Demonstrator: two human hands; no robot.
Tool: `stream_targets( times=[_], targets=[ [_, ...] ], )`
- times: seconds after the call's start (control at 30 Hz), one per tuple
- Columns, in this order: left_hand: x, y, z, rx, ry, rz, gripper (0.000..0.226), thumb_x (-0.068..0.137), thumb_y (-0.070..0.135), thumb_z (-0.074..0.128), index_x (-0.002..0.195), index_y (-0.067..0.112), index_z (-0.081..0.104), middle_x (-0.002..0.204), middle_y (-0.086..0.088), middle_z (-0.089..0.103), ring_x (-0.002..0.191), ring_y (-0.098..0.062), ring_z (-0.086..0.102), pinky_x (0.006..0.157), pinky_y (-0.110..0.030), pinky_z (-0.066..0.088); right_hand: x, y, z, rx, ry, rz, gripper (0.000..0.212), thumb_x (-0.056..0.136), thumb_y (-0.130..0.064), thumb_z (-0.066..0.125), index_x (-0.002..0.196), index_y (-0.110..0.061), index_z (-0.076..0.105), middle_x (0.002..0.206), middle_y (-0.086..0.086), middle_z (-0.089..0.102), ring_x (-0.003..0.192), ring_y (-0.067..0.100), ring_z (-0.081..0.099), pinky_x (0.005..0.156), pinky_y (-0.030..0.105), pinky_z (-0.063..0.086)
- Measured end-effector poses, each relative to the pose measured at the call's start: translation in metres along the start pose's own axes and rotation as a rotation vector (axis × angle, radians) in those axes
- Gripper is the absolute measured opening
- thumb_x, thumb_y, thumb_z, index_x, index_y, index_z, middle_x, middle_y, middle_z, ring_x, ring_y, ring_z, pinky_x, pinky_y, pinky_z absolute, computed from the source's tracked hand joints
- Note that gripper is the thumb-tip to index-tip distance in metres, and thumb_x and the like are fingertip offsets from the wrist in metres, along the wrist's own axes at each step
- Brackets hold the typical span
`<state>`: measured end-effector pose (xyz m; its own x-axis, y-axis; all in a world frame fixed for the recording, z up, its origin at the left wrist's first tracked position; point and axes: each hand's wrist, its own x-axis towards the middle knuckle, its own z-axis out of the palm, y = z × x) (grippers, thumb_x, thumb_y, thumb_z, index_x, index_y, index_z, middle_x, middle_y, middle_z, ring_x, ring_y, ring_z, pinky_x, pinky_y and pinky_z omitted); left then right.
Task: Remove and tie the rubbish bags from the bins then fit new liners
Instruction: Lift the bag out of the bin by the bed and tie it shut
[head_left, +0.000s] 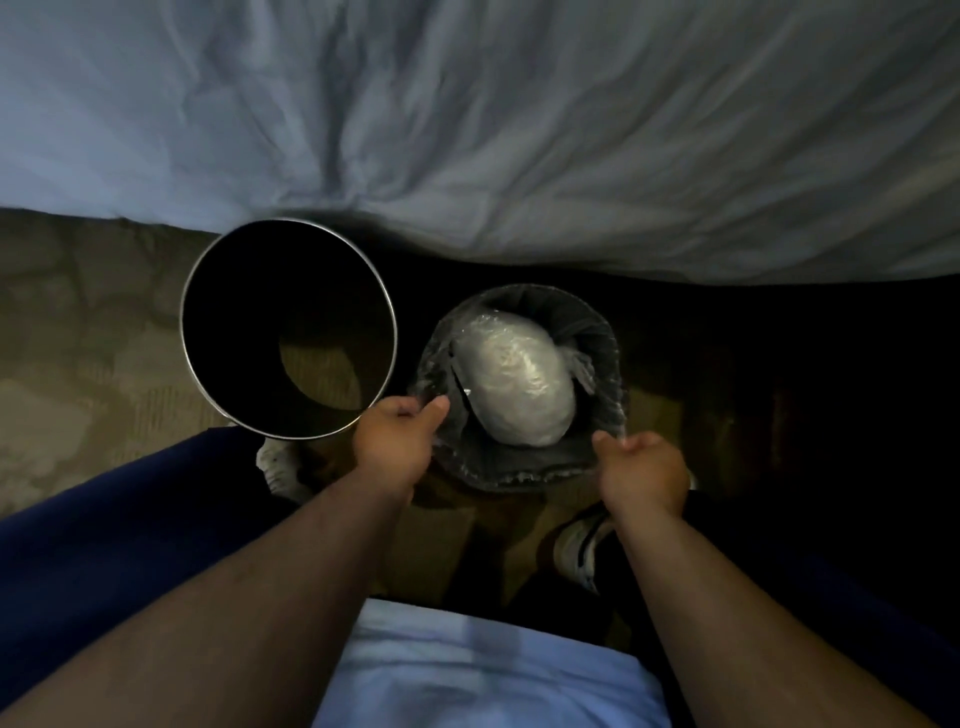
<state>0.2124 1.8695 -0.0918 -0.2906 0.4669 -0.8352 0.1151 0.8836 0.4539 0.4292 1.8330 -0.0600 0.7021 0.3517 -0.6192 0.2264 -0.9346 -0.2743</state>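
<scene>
A clear rubbish bag (605, 343) holding a pale wrapped bundle (514, 376) sat in the right-hand bin (519, 475) on the carpet (78, 338), its edge draped over the rim. The left hand (397, 441) pinched the plastic at the near-left rim and the right hand (644, 475) at the near-right, each grip closed on the bag. A dark, metal-rimmed bin (183, 322) stood just beside it, below the bed (467, 130).
</scene>
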Motion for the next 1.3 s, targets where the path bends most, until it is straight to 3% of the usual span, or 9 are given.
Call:
stream_targets(
  times=[0.13,0.27,0.37,0.5,0.63,0.8,1.03,1.17,1.3],
  targets=[
    [-0.023,0.014,-0.010,0.019,0.103,0.169,0.026,0.091,0.035,0.068,0.075,0.016,0.059,0.074,-0.004,0.065,0.075,-0.027,0.065,0.060,-0.030,0.046,-0.011,-0.010,-0.014,0.220,-0.047,-0.046,0.025,0.084,-0.015,0.066,0.065,-0.016,0.050,0.062,0.003,0.050,0.060,0.021,0.045,0.055,0.031,0.034],
    [-0.047,0.032,-0.023,-0.170,-0.230,0.172,0.025,0.087,0.033,0.067,0.081,0.010,0.059,0.088,-0.019,0.061,0.088,-0.036,0.062,0.084,-0.053,0.051,-0.018,-0.023,-0.036,0.629,-0.167,0.017,0.018,0.080,-0.010,0.061,0.066,-0.018,0.055,0.067,0.007,0.050,0.071,0.024,0.047,0.063,0.036,0.037],
    [-0.053,0.045,-0.033,-0.282,-0.390,0.084,0.015,0.092,0.023,0.062,0.078,0.018,0.063,0.093,-0.010,0.068,0.102,-0.032,0.065,0.100,-0.050,0.047,-0.017,-0.026,-0.047,0.919,-0.348,0.095,0.023,0.091,-0.002,0.055,0.074,-0.017,0.058,0.079,0.008,0.062,0.076,0.026,0.062,0.067,0.037,0.051],
    [-0.065,0.064,-0.047,-0.413,-0.447,-0.016,0.024,0.096,0.022,0.055,0.116,0.013,0.064,0.116,-0.007,0.072,0.108,-0.027,0.069,0.093,-0.047,0.051,-0.029,-0.040,-0.066,1.249,-0.581,0.283,0.011,0.089,-0.023,0.066,0.095,-0.013,0.066,0.095,0.007,0.070,0.082,0.019,0.071,0.060,0.029,0.058],
    [-0.078,0.074,-0.048,-0.111,-0.419,0.120,0.025,0.098,0.025,0.055,0.114,0.008,0.065,0.103,-0.006,0.074,0.093,-0.022,0.073,0.077,-0.040,0.057,-0.034,-0.043,-0.071,1.166,-0.452,0.530,0.029,0.097,-0.037,0.060,0.116,-0.016,0.068,0.092,0.002,0.072,0.072,0.013,0.071,0.057,0.026,0.056],
    [-0.101,0.089,-0.052,0.284,-0.092,0.433,0.029,0.093,0.035,0.062,0.086,0.007,0.064,0.079,-0.010,0.069,0.080,-0.031,0.067,0.080,-0.052,0.057,-0.048,-0.035,-0.102,0.771,-0.632,0.613,0.014,0.096,-0.017,0.056,0.088,-0.011,0.067,0.056,0.003,0.061,0.040,0.011,0.054,0.036,0.019,0.043],
    [-0.146,0.098,-0.070,0.275,-0.007,0.393,0.022,0.097,0.023,0.055,0.118,0.028,0.056,0.113,0.002,0.060,0.098,-0.017,0.060,0.091,-0.043,0.053,-0.105,-0.070,-0.138,0.841,-0.629,0.031,0.011,0.096,-0.009,0.061,0.086,-0.013,0.064,0.067,0.006,0.063,0.049,0.011,0.056,0.047,0.024,0.046],
    [-0.196,0.088,-0.078,0.478,-0.299,0.657,0.066,0.083,0.016,0.074,0.140,0.027,0.043,0.132,0.009,0.045,0.112,-0.011,0.055,0.096,-0.029,0.051,-0.167,-0.098,-0.181,0.892,-0.810,-0.245,0.018,0.098,-0.011,0.058,0.081,-0.018,0.058,0.076,0.006,0.070,0.060,0.014,0.066,0.053,0.026,0.049],
    [-0.232,0.095,-0.077,0.562,-0.063,1.031,0.067,0.080,0.049,0.073,0.139,0.032,0.044,0.140,0.012,0.046,0.124,-0.007,0.047,0.105,-0.034,0.046,-0.234,-0.109,-0.237,0.884,-0.981,-0.452,0.010,0.085,-0.016,0.064,0.079,-0.020,0.057,0.075,0.003,0.070,0.063,0.014,0.068,0.054,0.025,0.051]
  ],
)
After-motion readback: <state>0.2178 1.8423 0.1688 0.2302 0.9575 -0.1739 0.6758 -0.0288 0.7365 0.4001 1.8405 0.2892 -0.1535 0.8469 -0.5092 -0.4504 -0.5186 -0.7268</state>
